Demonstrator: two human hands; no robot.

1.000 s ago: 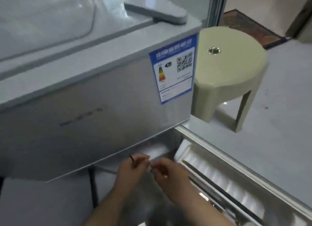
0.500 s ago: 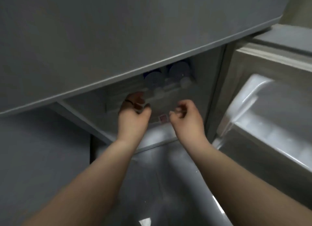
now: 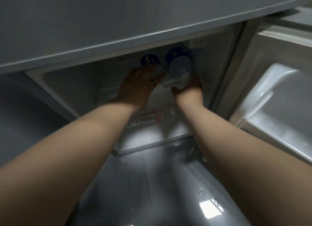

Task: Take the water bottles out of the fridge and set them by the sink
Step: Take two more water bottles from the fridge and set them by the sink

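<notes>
Two clear water bottles with blue labels lie side by side deep in the open lower fridge compartment (image 3: 70, 84), caps toward me. My left hand (image 3: 140, 85) is laid over the left bottle (image 3: 149, 59), its fingers wrapped over the body and hiding most of it. My right hand (image 3: 190, 89) cups the right bottle (image 3: 179, 63) from below at its neck and white cap. Both forearms reach in from the bottom of the view.
The closed grey upper door (image 3: 118, 23) overhangs the compartment just above my hands. The open lower door (image 3: 278, 99) with its white shelves stands to the right. A label sticker (image 3: 145, 120) lies on the compartment floor. Glossy wet floor tiles (image 3: 152, 183) are below.
I have bent down from looking at the fridge top and stool to looking inside the compartment. Both hands moved deeper in and closed on the two bottles.
</notes>
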